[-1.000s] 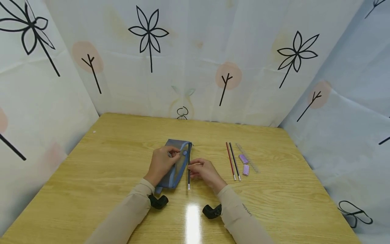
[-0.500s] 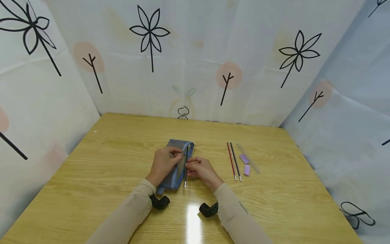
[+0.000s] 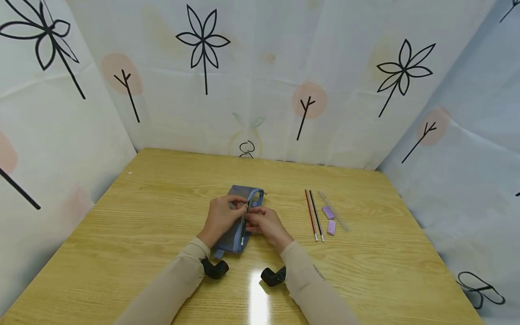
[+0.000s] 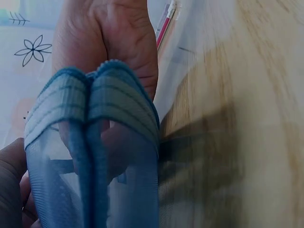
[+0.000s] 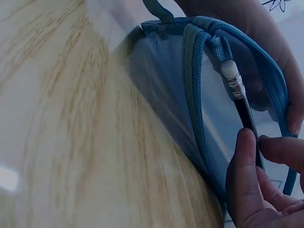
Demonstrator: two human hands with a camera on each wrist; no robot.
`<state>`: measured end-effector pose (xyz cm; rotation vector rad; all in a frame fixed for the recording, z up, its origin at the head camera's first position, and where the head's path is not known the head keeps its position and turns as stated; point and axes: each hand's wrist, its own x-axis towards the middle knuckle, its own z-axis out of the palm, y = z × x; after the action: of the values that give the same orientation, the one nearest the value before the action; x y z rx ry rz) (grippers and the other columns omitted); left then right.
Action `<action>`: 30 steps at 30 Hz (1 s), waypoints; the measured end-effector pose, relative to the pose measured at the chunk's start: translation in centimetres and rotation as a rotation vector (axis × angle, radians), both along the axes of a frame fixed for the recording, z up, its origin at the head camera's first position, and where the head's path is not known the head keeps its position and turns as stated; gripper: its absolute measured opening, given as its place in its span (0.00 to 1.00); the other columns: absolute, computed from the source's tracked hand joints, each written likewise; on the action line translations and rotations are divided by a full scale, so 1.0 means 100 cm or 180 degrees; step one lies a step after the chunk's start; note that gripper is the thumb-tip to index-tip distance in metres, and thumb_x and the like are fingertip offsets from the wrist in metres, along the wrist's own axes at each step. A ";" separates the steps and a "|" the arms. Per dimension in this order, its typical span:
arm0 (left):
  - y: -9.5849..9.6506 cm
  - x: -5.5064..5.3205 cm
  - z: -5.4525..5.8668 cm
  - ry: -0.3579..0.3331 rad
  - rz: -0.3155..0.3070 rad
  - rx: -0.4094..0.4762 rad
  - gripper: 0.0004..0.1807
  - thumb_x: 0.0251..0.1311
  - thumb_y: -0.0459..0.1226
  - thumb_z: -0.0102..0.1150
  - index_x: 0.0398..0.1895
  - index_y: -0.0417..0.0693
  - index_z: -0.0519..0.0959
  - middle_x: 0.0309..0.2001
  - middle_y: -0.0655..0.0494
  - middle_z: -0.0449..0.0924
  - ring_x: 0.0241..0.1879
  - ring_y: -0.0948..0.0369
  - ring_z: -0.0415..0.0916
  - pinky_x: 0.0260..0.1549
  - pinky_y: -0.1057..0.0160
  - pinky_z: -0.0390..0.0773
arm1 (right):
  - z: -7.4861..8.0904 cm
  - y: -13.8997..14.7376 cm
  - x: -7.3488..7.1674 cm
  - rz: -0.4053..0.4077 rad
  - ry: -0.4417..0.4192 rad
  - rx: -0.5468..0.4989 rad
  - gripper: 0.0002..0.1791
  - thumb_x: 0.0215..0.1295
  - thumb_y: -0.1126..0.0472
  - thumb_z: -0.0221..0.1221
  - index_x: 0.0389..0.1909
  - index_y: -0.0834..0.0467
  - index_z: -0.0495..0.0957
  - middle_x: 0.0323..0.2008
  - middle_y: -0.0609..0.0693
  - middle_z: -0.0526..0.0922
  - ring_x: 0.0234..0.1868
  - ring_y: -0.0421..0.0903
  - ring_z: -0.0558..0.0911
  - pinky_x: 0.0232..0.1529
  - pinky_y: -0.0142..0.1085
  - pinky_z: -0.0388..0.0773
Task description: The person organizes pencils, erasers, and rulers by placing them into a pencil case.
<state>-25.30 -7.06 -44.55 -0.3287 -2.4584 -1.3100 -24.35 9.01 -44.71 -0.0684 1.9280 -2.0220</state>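
Observation:
A blue mesh pencil case (image 3: 232, 242) lies in front of me, its zip edges spread apart in the right wrist view. My left hand (image 3: 220, 220) grips one edge of the opening from the left. Between thumb and fingers, my right hand (image 3: 269, 226) pinches a dark pencil (image 5: 244, 114) with a white eraser end. That pencil lies within the gap between the zip edges, eraser towards me, and its far end is hidden. In the left wrist view the bunched zip end of the case covers most of my right hand's fingers.
To the right on the wooden table (image 3: 378, 253) lie a red pencil (image 3: 311, 215), another dark pencil (image 3: 317, 216), two purple erasers (image 3: 328, 212) and a clear ruler (image 3: 335, 211). Patterned white cloth (image 3: 260, 90) walls the table at the back and sides.
My right hand has moved left with the dark pencil, from beside the pencil case into its opening. The case's far zip edge has spread wider. My left hand keeps its grip.

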 end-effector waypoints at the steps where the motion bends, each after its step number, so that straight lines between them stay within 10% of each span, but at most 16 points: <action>1: 0.000 0.000 0.000 -0.0017 0.0008 0.0022 0.06 0.54 0.35 0.68 0.36 0.50 0.88 0.25 0.59 0.82 0.12 0.67 0.67 0.13 0.70 0.64 | 0.000 0.000 0.000 0.0002 0.0008 -0.0008 0.20 0.68 0.66 0.57 0.57 0.73 0.72 0.35 0.52 0.81 0.28 0.39 0.83 0.38 0.35 0.85; 30: 0.003 0.003 -0.003 -0.0028 -0.0019 0.0136 0.07 0.55 0.36 0.69 0.37 0.48 0.89 0.26 0.58 0.83 0.09 0.67 0.63 0.10 0.70 0.62 | 0.001 -0.012 0.008 -0.0153 0.0300 0.0321 0.22 0.63 0.69 0.57 0.57 0.73 0.75 0.38 0.63 0.87 0.27 0.44 0.85 0.40 0.46 0.85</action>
<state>-24.97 -6.72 -44.81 -0.3203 -2.4345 -1.3672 -23.56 7.83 -44.63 -0.0948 2.1054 -1.9810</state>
